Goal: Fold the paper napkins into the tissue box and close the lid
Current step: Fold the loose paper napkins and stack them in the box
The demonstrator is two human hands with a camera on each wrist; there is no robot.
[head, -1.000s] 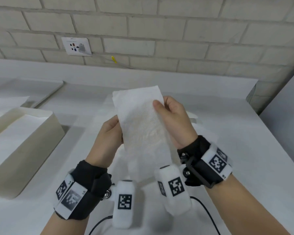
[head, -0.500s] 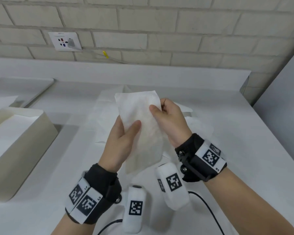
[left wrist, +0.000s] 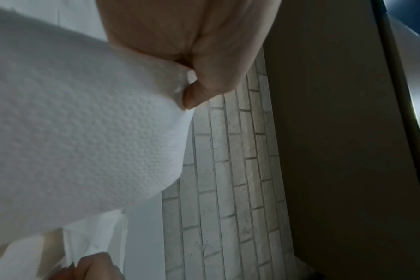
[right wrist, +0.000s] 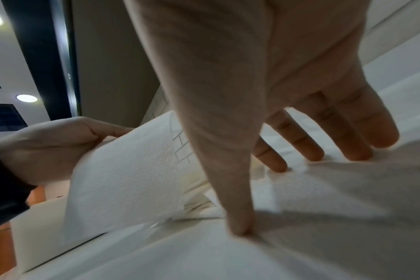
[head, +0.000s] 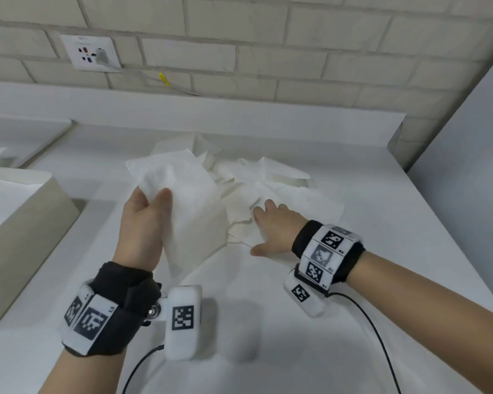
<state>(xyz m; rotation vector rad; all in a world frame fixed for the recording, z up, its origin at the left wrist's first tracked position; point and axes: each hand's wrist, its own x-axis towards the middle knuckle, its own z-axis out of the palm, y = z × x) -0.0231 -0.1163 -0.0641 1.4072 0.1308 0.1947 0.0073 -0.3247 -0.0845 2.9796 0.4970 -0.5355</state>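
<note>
- On the white counter (head: pixel 310 322), mid-task: I have one folded napkin (head: pixel 182 206) up in my left hand (head: pixel 143 223), thumb pinching it against the fingers near its top edge. It hangs clear of the counter, lower part loose.
- Left wrist cam confirms: thumb + fingers clamp the napkin's edge, embossed sheet (left wrist: pixel 84 132) drapes below.
- My right hand (head: pixel 271 231) is flat on the pile of loose napkins (head: pixel 282 180) in the middle of the counter, fingers spread and straight, tips pressing the top sheet. Nothing gripped. Right wrist cam: fingertips (right wrist: pixel 276 163) and thumb touch the paper, not curled round it.
- Tissue box (head: pixel 26 223) sits far left on the counter, well apart from the pile. Top is open, white paper visible inside. A flat white piece (head: pixel 26 137) lies behind it, maybe the lid, can't tell for sure.
- Step, as I judge it: folded sheet is ready for the box, while the right hand goes for the next napkin.
- Next move calls for: carry the left-hand napkin over to the box w/o letting the fold open, lay it flat inside. Right hand needs to pinch one sheet only off the pile.
- Risk imo: thin sheets cling, so two may lift together, and a one-edge pinch lets the fold flop open.
- Progress: pile looks like several sheets left, lid not on, so not near done.
</note>
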